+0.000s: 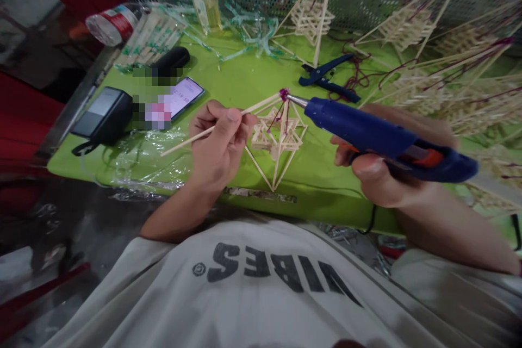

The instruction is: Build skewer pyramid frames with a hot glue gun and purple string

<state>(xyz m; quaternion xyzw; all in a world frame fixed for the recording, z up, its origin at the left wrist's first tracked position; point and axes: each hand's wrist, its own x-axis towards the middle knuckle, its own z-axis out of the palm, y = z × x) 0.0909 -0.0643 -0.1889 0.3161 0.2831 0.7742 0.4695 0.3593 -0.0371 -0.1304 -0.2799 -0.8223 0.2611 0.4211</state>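
Pinches the stick frame (277, 138) in left hand (218, 147) fingers, over the table (244, 81). Looks light, thin, easy to snap; best held by one long stick. Grips the glue gun (367, 130) in the right hand (375, 179).

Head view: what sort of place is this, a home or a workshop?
Probably a small craft workshop bench. The right hand holds a blue glue gun to the stick frame in the left hand. Many similar frames crowd the green table, and blue pliers lie there.
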